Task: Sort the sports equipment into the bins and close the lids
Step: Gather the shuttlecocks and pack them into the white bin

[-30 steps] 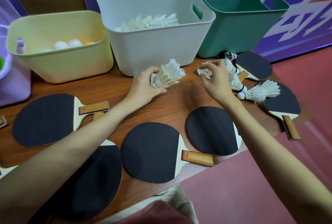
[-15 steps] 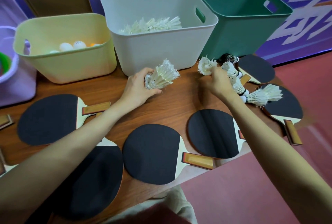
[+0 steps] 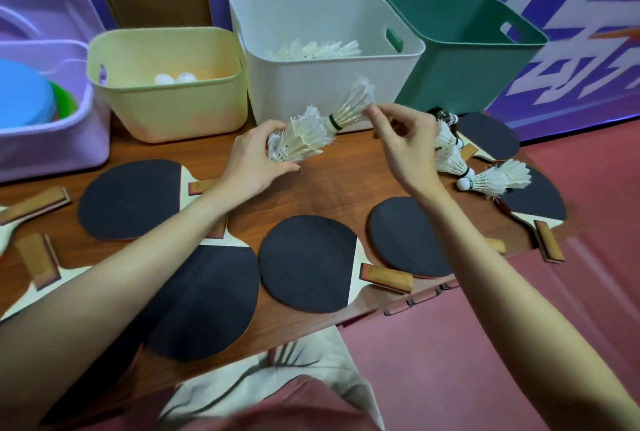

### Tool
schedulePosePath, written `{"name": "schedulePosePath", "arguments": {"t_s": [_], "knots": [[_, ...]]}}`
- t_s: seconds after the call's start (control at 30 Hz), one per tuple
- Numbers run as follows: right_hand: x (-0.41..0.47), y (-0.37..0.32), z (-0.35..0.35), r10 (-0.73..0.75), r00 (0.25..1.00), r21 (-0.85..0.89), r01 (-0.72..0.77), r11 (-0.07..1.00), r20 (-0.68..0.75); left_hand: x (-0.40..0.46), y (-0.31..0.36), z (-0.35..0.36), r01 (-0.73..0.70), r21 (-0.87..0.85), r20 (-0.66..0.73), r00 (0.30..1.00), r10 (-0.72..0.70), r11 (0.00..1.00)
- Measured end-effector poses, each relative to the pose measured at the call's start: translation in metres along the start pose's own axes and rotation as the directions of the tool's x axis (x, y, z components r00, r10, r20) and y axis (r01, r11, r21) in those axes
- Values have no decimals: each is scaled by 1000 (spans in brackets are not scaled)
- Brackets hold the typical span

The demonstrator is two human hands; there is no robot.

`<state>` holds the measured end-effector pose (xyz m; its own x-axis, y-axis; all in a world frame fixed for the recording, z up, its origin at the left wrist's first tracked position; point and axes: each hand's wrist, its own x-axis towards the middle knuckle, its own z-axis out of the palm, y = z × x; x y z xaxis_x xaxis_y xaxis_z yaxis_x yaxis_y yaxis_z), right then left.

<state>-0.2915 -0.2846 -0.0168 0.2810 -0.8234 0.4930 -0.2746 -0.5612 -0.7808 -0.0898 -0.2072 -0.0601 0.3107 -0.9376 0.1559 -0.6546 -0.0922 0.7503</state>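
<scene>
Risk of spill short of white bin (image 3: 311,91) at 12 o'clock: left hand (image 3: 251,157) fingers curled round stacked shuttlecocks (image 3: 303,136), right hand (image 3: 405,143) fingertips pinching feather edge of top shuttlecock (image 3: 353,105), half-seated, apt to tip out.

No readable text, labels, brands or numbers anywhere in view. The wall (image 3: 571,15) behind the bins carries large white and purple graphic shapes, too cropped to read as characters. One white ball (image 3: 187,77) shows a faint mark, illegible.
</scene>
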Motion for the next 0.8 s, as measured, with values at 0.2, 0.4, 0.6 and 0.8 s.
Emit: {"name": "schedulePosePath", "arguments": {"t_s": [0.2,0.4,0.6,0.8], "knots": [[-5,-18,13,16,999,21,-17,1000,40,-10,10,-15,-44,-9,0,999,44,999],[6,-27,12,49,996,39,-52,998,75,1,36,-34,-106,22,1,994,106,994],[55,-23,-7,56,998,138,-49,989,-41,48,78,-48,-249,173,-23,966,257,953],[115,5,-18,13,983,38,-6,999,-184,122,109,-42,-284,206,-56,952,301,936]]}}
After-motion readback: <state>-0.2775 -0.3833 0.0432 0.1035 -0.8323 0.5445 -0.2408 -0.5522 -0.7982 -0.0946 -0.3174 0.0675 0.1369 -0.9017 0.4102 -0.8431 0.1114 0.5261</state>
